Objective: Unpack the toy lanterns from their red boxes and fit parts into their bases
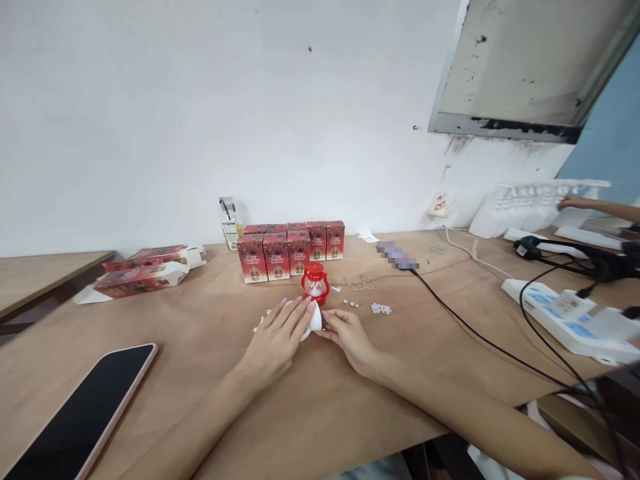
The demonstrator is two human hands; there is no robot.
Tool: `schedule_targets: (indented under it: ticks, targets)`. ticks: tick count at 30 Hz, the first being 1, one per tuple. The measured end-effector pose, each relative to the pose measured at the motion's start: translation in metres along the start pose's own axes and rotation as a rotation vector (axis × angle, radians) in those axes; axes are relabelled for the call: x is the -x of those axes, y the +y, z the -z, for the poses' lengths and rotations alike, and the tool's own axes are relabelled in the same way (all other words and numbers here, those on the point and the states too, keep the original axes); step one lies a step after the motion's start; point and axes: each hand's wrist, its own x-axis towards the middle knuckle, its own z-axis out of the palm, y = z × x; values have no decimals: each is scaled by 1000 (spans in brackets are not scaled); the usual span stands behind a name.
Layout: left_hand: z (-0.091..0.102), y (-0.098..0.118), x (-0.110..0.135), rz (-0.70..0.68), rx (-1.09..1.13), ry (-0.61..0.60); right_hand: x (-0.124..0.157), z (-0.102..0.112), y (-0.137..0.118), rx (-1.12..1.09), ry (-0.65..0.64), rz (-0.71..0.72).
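A white plastic piece with a round end, like a small lantern, lies on its side on the table, mostly covered by my left hand. My left hand rests over it with its fingers closed round it. At the round end, my right hand pinches with thumb and fingertips; what sits between them is too small to make out. Just behind my fingers stands a red toy lantern, upright. To its right lie several button cells, a white small plastic part and bent wire handles.
Several red printed boxes stand at the wall, flattened ones further left. A phone lies front left. Right are a power strip, cables, a headset, and another person's hand at white lanterns.
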Motion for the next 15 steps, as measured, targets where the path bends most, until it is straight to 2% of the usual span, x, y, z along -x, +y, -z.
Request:
schedule_targets:
  ticks: [10, 15]
  targets:
    - [-1, 0, -1, -31, 10, -25, -5, 3, -1, -38, -4, -93]
    - [8, -3, -2, 16, 90, 52, -8, 7, -1, -47, 5, -50]
